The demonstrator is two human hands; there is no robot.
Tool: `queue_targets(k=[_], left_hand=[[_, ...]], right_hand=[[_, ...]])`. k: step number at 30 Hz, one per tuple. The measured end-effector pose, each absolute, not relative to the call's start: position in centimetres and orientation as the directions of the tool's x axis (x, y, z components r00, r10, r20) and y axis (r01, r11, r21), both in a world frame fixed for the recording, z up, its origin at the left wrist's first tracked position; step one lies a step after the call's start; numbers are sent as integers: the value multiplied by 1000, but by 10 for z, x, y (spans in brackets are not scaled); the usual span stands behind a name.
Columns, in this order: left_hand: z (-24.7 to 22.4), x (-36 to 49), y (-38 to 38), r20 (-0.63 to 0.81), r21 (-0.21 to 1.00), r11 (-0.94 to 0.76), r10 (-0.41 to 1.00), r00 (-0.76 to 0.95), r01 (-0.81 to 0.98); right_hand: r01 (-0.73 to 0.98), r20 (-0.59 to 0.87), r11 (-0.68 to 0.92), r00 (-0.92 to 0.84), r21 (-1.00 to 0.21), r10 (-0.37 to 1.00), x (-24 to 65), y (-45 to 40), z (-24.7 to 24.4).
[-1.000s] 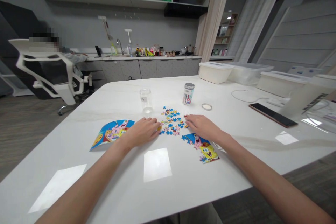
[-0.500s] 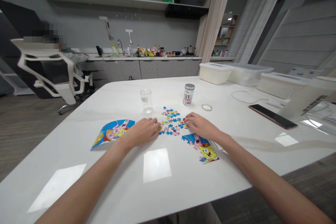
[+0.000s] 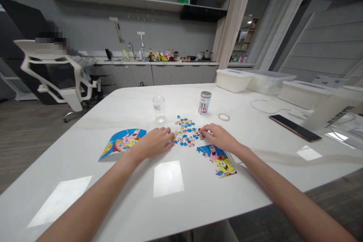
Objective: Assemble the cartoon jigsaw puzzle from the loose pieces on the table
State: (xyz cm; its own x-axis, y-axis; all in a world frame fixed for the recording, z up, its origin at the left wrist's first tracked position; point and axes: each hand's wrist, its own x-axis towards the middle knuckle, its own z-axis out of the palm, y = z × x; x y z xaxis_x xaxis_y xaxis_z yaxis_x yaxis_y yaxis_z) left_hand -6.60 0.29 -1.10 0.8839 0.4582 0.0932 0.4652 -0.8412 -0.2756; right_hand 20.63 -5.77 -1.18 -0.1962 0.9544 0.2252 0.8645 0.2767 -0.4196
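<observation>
Loose puzzle pieces lie in a small heap on the white table. At the heap's left edge is my left hand, its fingers bent down by the pieces; what is under the fingertips is hidden. My right hand touches the heap's right edge with thumb and forefinger close together, at a reddish piece too small to make out well. Just below it lies a joined puzzle section with a yellow cartoon figure. A curled picture sheet rests left of my left hand, partly behind the forearm.
Behind the heap stand an open clear jar and a lidded printed can, with a ring-shaped lid beside it. A phone and white bins are at the right. A person sits in a white chair.
The fingers of my right hand have drawn closer together at the heap's edge. My left hand has hardly moved. The view has shifted slightly.
</observation>
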Motion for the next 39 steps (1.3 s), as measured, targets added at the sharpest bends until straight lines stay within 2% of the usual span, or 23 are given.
queue_targets(k=[9, 20, 28, 39], left_hand=[[-16, -67, 7, 96, -315, -831, 452, 887, 458], [-10, -65, 2, 84, -299, -824, 479, 874, 481], [-15, -65, 6, 96, -279, -827, 482, 871, 489], [-16, -66, 5, 108, -233, -845, 470, 876, 482]], right_hand=[[818, 225, 344, -268, -461, 937, 205, -57, -14], [822, 223, 328, -250, -465, 942, 204, -58, -12], [777, 190, 378, -327, -503, 926, 202, -63, -7], [811, 223, 377, -308, -447, 925, 204, -60, -12]])
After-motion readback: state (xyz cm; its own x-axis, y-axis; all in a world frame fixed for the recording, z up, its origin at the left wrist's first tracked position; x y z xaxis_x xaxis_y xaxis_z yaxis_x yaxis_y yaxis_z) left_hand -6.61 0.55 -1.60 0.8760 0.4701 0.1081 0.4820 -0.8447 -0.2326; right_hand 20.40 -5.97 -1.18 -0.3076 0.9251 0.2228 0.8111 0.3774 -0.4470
